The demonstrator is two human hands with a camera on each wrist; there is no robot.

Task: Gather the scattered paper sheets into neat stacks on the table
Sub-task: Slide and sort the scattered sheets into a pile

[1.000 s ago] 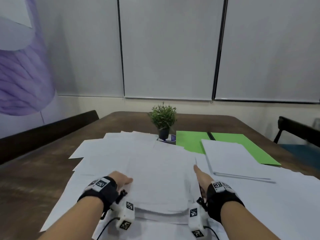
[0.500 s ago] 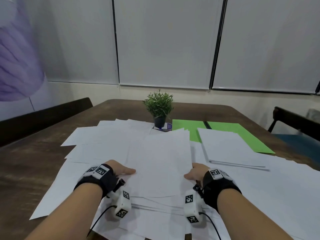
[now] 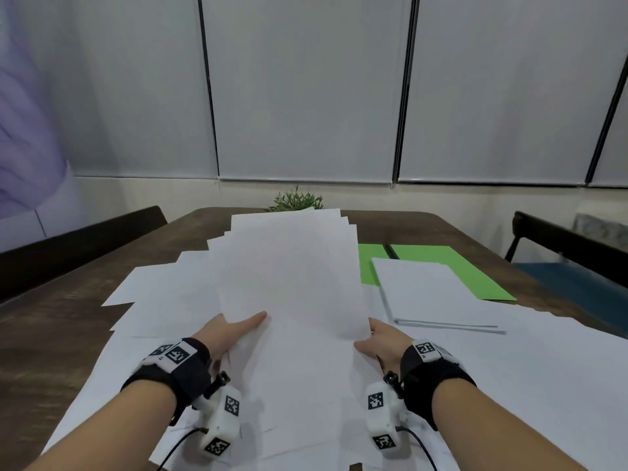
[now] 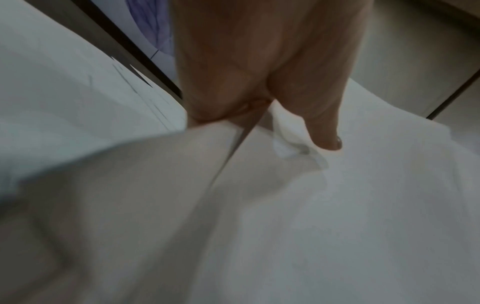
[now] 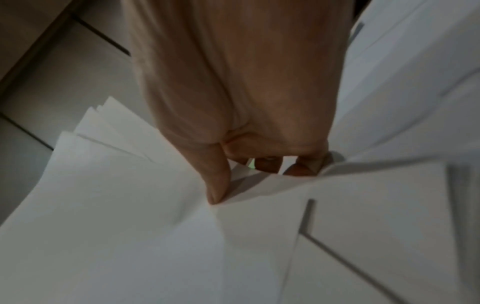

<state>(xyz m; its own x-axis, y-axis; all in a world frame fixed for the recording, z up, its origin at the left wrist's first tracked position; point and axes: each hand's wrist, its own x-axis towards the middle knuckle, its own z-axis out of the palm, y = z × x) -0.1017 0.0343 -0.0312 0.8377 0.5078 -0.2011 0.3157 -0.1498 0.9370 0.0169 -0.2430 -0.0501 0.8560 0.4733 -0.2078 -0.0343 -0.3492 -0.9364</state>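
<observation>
Paper sheets [image 3: 289, 266] that lay flat on the table [image 3: 61, 321] a second ago are now lifted at the far end, so the bundle tilts up toward you. Your left hand [image 3: 231, 329] pinches its left edge, thumb on top; your right hand [image 3: 380, 338] pinches the right edge. I think squaring is next, because the far edges fan out. No container is here; one finished stack [image 3: 435, 294] lies on a green folder [image 3: 482, 277].
</observation>
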